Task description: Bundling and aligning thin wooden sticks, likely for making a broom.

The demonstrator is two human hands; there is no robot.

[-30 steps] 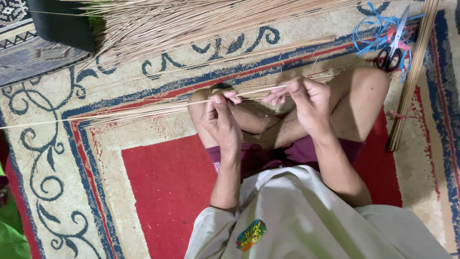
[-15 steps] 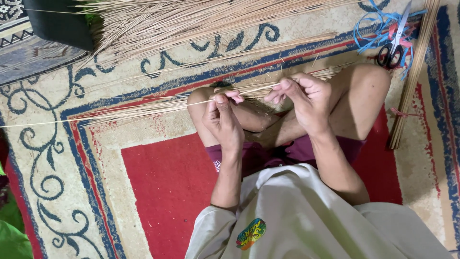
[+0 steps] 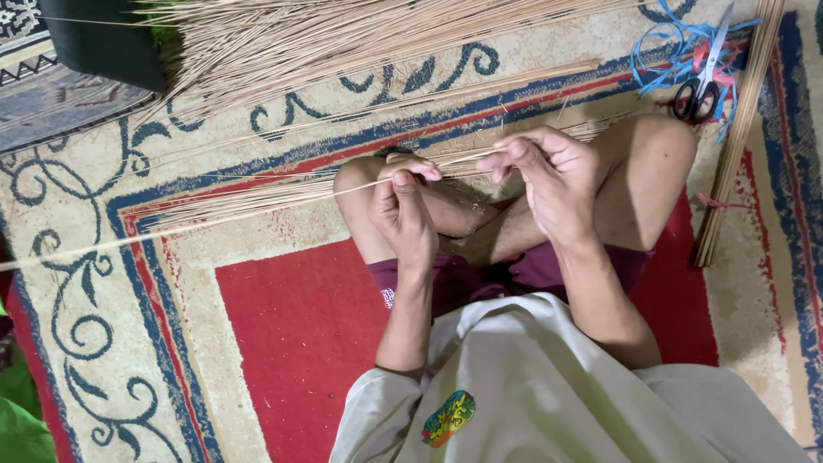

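Thin stick (image 3: 257, 206) pinched by left hand (image 3: 403, 210) and right hand (image 3: 553, 176) above crossed legs.

The left hand (image 3: 403, 214) and right hand (image 3: 553, 176) sit close over the crossed legs (image 3: 634, 180), which block any move toward 6 o'clock. At 12 o'clock a big heap of thin sticks (image 3: 343, 39) bars the way. At 2 o'clock lie scissors (image 3: 699, 90) in blue string (image 3: 664, 43); at 3 o'clock a tied stick bundle (image 3: 733, 146). Toward 8 o'clock the red carpet (image 3: 291, 334) is open room.
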